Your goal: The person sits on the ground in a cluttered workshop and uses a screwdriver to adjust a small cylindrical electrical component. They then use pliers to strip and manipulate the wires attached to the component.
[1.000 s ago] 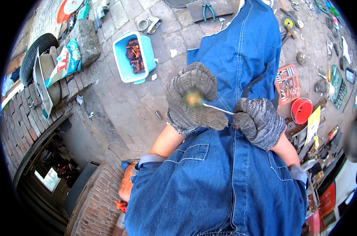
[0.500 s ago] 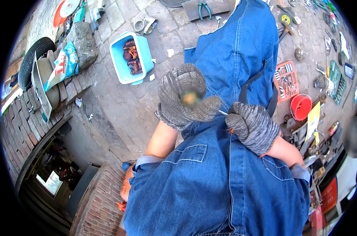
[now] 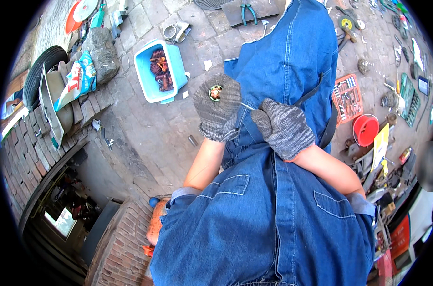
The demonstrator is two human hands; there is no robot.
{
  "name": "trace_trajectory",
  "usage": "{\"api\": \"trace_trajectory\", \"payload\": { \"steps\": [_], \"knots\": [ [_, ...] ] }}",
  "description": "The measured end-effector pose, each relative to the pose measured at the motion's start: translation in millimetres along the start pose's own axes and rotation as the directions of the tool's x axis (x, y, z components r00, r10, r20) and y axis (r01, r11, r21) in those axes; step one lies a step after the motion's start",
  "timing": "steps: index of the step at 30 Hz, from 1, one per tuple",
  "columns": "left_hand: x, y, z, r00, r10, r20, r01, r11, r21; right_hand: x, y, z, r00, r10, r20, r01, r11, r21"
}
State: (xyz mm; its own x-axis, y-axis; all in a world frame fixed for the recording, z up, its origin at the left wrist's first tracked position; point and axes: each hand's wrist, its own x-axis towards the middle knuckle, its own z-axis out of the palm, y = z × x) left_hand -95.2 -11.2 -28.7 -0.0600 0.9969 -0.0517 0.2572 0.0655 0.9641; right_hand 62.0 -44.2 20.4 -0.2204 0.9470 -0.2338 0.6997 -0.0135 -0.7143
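Observation:
My left hand (image 3: 218,112), in a grey knitted glove, is closed around a small round part (image 3: 216,93) with a green rim and a copper-coloured middle. Only the part's end shows; its kind cannot be made out. To the right, my right hand (image 3: 288,128), gloved alike, grips a thin metal rod-like tool (image 3: 247,106). The rod points left and its tip meets the left glove below the part; its handle is hidden in my fist. Both hands are above blue denim cloth (image 3: 273,62). Beyond my left hand stands a light blue plastic basin (image 3: 179,64) holding several dark, copper-coloured wound pieces (image 3: 161,71).
Pliers (image 3: 248,14) lie on a dark slab at the far side. On the right are an orange socket set case (image 3: 347,97), a red bucket (image 3: 365,130), a hammer (image 3: 348,34) and scattered tools. A stone block (image 3: 101,52) and a tyre (image 3: 45,71) stand left.
Both hands have moved farther from my body and somewhat left, keeping their holds. The round part's end has turned more clearly into view, and the rod shows more between the gloves.

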Motion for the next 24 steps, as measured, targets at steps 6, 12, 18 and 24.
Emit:
{"api": "trace_trajectory", "payload": {
  "steps": [6, 12, 18, 24],
  "knots": [
    [7, 19, 10, 0.982, -0.011, -0.189, 0.052, 0.975, 0.214, 19, 5, 13, 0.996, -0.065, -0.057, 0.06, 0.995, -0.082],
    [13, 23, -3, 0.955, -0.27, -0.119, 0.197, 0.884, -0.425, 33, -6, 17, 0.991, -0.123, -0.059, 0.129, 0.986, 0.106],
    [7, 7, -28, 0.955, 0.245, 0.167, -0.145, 0.877, -0.458, 11, -4, -37, 0.983, -0.07, 0.17, 0.011, 0.946, 0.325],
    [3, 18, -24, 0.958, 0.197, 0.209, -0.061, 0.85, -0.523, 0, -9, -42, 0.976, -0.177, 0.126, 0.147, 0.964, 0.219]
  ]
}}
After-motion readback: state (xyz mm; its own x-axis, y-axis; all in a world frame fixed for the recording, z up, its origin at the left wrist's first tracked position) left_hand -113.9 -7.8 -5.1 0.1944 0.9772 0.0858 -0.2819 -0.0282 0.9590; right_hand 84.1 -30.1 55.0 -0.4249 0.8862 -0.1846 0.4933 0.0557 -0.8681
